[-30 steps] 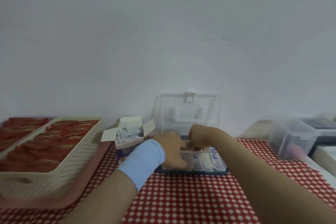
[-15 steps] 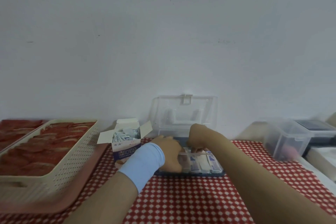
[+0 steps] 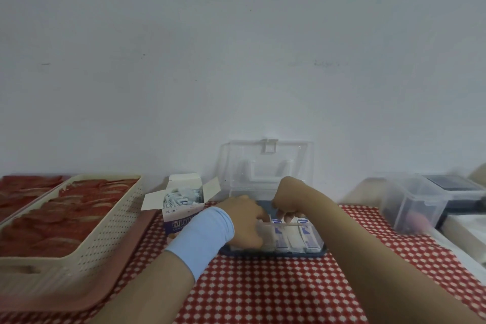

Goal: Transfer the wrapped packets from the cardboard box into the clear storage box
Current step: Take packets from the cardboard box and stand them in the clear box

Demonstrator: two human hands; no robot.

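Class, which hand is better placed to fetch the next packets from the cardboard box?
Likely left. The left hand is beside the open cardboard box; the right hand is farther away, fingers curled over the packets in the clear storage box.

A: Wall [image 3: 236,47] recorded?
B: Recorded. It was noted as plain, pale grey-white, filling the upper frame. A few faint marks [image 3: 326,63] were logged on it.
A: Furniture?
B: A table [image 3: 236,305] was observed set against the wall, covered by a red-and-white checked cloth [image 3: 263,292].
A: Light?
B: It was entered as soft and even.
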